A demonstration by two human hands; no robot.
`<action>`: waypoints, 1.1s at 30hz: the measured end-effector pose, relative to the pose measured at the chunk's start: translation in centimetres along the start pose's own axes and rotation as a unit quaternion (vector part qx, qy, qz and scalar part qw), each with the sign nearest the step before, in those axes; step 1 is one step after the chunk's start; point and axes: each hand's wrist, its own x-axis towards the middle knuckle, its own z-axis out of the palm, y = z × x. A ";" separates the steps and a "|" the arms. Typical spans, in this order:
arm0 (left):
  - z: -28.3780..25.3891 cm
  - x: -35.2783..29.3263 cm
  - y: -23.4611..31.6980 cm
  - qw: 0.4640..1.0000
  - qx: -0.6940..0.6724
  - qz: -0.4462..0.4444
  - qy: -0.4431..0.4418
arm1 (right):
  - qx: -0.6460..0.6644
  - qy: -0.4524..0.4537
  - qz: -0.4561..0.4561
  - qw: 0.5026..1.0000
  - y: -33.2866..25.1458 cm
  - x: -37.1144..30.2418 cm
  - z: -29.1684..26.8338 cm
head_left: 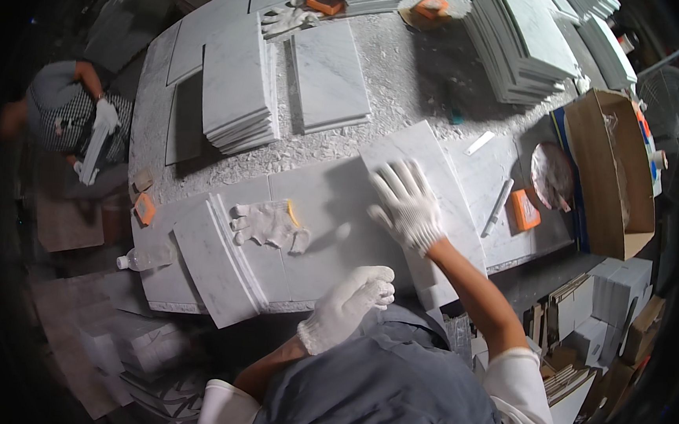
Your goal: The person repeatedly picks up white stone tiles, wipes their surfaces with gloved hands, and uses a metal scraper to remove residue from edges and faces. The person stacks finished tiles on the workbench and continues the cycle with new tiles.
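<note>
Currently, the right hand [408, 205], white-gloved, lies palm down with its fingers spread on a pale grey-veined marble tile [401, 148], set slantwise on the worktop [397, 66] in front of the person. The left hand [353, 303], also gloved, hangs before the grey apron [383, 380], its fingers curled in; whether they pinch anything cannot be told. That tile's near end seems to reach past the worktop's front edge, so a push toward the body, or a lean on that end, could tip it off. Between the hands and a fanned tile stack [214, 258] lies a loose glove [269, 224]; the stack's near corner also juts out, and a passing knock might chip it. Just beyond it, a plastic bottle [147, 258] lies on its side, likely to roll if bumped. Farther off, pale stone chips litter the worktop; dragged beneath a polished face, they could scratch it.
</note>
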 end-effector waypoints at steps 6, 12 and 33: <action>2.7 -1.9 -2.2 0.999 0.018 0.031 0.015 | -0.139 -0.006 0.035 0.990 6.1 4.8 0.5; 3.8 -2.1 -4.1 0.999 0.011 -0.024 0.044 | -0.020 0.063 0.027 0.997 6.1 -1.6 -2.0; 4.9 0.7 -5.3 0.988 0.147 -0.047 0.002 | 0.049 0.114 0.289 0.949 1.6 -27.1 -4.3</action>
